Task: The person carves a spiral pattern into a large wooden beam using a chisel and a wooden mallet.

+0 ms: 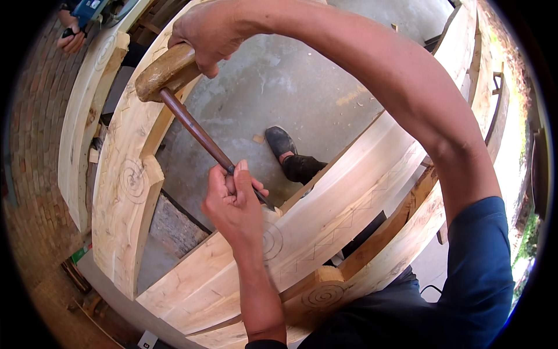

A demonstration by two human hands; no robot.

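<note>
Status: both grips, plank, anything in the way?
Left grip on chisel; right grip on wooden mallet, at chisel's handle end. Chisel tip at plank edge. Dark shoe beyond, apart.

Right sleeve (479,250) navy, short, plain cloth, creased, hem ending above the elbow. Left sleeve (267,345) shows only as a dark strip. Shirt (378,320) the same dark navy, near black in shade; folds hard to read. Forearms bare; left hand (235,200) and right hand (212,41) bare too. Past the far edge of the beam (351,195): shoe (280,141) dark grey, low-cut, toe rounded. Ankle bare. Trouser leg (301,167) black, creased, partly hidden by that edge.
</note>
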